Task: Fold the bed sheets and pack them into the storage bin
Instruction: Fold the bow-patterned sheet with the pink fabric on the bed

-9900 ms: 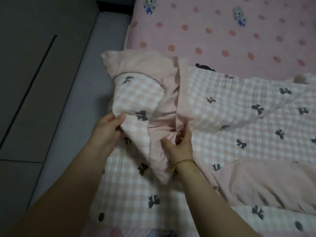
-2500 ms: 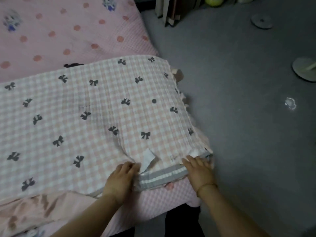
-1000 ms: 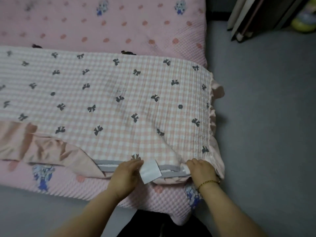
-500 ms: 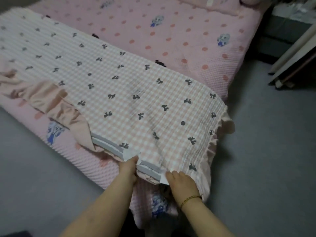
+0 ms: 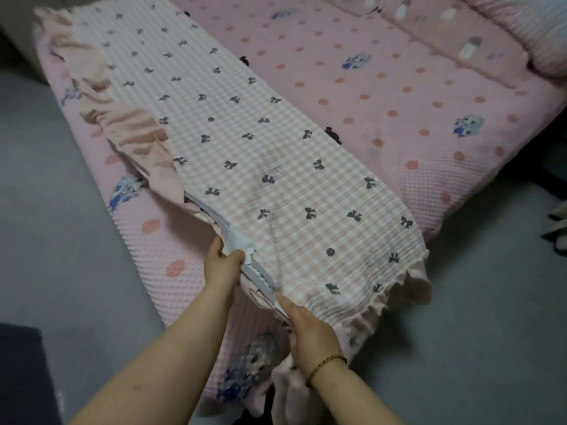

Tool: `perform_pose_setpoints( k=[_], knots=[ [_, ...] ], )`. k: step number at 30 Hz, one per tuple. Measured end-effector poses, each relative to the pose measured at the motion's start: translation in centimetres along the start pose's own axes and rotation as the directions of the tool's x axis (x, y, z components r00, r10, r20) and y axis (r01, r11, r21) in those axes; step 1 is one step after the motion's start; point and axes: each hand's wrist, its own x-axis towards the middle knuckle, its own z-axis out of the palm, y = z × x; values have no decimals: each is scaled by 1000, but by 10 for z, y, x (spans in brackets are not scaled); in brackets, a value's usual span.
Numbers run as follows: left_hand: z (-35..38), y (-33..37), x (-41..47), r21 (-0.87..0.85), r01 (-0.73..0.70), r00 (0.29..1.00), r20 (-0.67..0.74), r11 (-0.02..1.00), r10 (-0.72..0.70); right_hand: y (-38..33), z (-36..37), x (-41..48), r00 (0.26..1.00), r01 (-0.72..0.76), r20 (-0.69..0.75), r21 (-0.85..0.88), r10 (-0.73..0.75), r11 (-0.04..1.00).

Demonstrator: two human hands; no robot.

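Your left hand (image 5: 222, 268) and right hand (image 5: 310, 331) pinch the checked sheet (image 5: 260, 167) at its edge. It seems folded lengthwise only; further folds and packing remain.

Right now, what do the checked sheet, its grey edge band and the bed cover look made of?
Checked sheet: soft matte woven cloth, possibly cotton; fine crinkled ribs.
Grey edge band: smooth flat tape, maybe elastic; grey-white stripes.
Bed cover: matte quilted fabric, fibre unclear; dimpled waffle surface.
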Motion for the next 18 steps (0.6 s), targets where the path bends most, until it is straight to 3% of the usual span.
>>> perform_pose_setpoints(
  k=[9,18],
  knots=[
    [74,36,20,110,-50,999,3,993,50,39,-75,24,999,-36,-12,319,42,947],
    [254,78,56,257,-126,991,-8,958,133,161,-205,83,996,-29,-57,499,66,866]
  ],
)
